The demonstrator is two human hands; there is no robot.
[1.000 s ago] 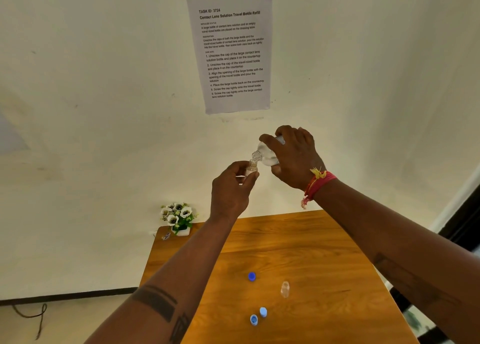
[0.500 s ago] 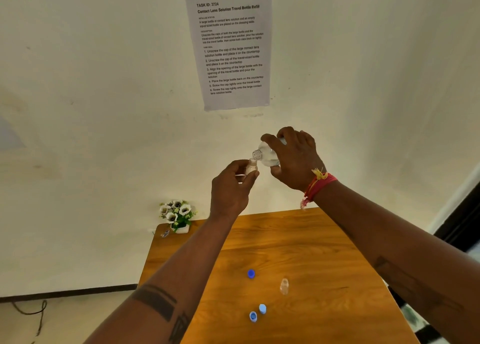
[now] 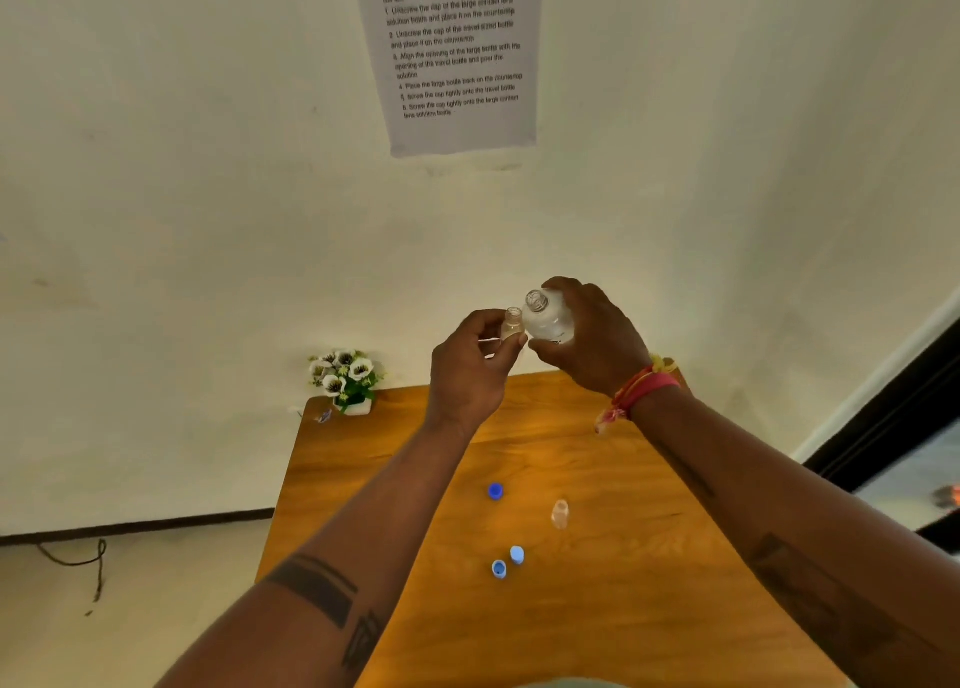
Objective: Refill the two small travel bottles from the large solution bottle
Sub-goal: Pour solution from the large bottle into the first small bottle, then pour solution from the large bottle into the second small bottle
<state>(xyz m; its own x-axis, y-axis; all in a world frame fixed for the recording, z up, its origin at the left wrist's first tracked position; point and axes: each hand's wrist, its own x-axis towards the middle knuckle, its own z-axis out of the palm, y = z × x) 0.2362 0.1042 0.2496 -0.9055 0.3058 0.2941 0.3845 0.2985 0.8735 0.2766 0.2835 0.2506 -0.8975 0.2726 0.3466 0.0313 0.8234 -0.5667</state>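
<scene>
Above the far end of the wooden bench, the left hand pinches a small travel bottle upright between thumb and fingers, its mouth uncapped. The right hand grips the large solution bottle — neck open, just beside the small one, their sides about touching. On the bench lie the second travel bottle, upright and uncapped, a dark blue cap and two lighter blue caps — near a potted flower at the corner
</scene>
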